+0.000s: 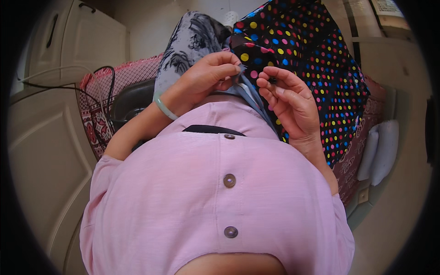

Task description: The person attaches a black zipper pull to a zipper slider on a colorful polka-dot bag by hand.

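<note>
My left hand (211,77) is closed in a pinch, thumb against forefinger, on the frayed edge of a blue-grey cloth (250,90) that hangs down between my legs. A pale green bangle (165,107) circles that wrist. Just to the right, my right hand (295,103) is raised with its palm turned inward and its fingers curled toward the thumb. Something small and dark seems to sit between those fingertips, too small to make out. Beneath the right hand spreads a shiny black sheet with coloured dots (316,55). Grey-and-black patterned fabric (188,43) covers my left leg.
I sit on a red patterned cover (142,68). At my left lie a dark container (133,101) and several cables (110,75), beside cream cabinets (94,39). White folded padding (382,151) is at the right, and a pale floor (183,5) lies ahead.
</note>
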Available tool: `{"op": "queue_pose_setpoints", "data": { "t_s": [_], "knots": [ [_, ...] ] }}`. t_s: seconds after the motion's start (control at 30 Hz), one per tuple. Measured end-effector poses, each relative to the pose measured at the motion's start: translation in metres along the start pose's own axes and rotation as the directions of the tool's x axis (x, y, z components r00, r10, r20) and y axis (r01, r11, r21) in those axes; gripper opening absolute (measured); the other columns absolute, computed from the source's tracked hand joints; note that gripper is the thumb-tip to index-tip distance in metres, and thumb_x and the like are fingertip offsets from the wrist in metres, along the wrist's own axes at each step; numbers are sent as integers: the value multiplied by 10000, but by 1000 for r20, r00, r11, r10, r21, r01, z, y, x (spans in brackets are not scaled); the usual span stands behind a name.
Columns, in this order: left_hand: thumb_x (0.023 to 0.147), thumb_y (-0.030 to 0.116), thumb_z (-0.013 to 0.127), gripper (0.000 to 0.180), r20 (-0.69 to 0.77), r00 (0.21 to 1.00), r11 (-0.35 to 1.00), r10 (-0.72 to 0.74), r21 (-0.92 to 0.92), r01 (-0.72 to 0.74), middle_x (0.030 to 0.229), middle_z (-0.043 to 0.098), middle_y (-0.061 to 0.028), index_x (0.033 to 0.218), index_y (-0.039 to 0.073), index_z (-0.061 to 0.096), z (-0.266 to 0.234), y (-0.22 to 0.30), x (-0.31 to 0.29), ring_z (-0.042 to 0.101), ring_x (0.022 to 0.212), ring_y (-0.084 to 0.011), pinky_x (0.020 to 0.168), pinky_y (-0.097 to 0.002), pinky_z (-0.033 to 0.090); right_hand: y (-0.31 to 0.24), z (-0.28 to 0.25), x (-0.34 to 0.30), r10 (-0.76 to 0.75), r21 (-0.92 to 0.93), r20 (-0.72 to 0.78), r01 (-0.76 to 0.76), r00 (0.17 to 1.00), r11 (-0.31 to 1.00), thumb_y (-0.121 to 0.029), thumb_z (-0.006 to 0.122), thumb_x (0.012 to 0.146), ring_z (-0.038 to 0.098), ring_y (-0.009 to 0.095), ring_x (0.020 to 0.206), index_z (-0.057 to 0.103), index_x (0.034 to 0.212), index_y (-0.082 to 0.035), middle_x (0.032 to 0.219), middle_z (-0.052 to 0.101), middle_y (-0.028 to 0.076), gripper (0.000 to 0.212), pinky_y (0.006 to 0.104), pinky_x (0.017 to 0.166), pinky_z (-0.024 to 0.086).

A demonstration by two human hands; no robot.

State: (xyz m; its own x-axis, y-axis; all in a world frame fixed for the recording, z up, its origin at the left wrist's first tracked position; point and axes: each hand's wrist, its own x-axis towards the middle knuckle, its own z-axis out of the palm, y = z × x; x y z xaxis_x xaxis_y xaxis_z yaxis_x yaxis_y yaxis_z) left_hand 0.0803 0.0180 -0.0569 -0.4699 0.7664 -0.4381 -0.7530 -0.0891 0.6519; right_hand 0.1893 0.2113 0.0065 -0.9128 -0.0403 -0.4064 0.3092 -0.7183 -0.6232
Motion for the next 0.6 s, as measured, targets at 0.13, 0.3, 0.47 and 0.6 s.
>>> {"op": "queue_pose_setpoints", "data": {
  "t_s": [0.13,0.3,0.47,0.6],
  "knots": [
    [886,106,606,77,-17,1000,1000,-8,-9,7,731,549,-9,912,54,556,-1,2,-2,451,529,-52,459,-174,336,7,4,6,44,-53,-23,-46,999,998,0,482,940,645,202,984,540,1183,80,1080,622,164,262,300,882,538],
    [875,89,611,75,-3,1000,999,-20,-37,19,727,557,-16,908,43,562,-2,5,-2,467,532,-56,453,-176,339,14,-2,9,32,-49,-1,-32,999,998,-50,506,957,661,144,859,576,1115,39,981,647,125,194,273,772,569],
    [902,128,603,82,34,999,1000,-11,7,11,764,531,19,927,66,555,-2,5,-4,422,554,-29,476,-156,327,22,9,11,-11,-6,-129,10,992,1000,-93,583,934,635,107,745,608,1053,-6,902,648,90,150,238,693,557],
    [903,121,594,78,20,1000,1000,-9,23,9,759,518,26,930,62,551,0,4,-8,416,559,-30,481,-160,320,31,1,14,-24,-50,-159,17,987,999,-97,623,912,589,80,672,626,1009,-22,847,633,60,123,209,626,518]
  ]
}}
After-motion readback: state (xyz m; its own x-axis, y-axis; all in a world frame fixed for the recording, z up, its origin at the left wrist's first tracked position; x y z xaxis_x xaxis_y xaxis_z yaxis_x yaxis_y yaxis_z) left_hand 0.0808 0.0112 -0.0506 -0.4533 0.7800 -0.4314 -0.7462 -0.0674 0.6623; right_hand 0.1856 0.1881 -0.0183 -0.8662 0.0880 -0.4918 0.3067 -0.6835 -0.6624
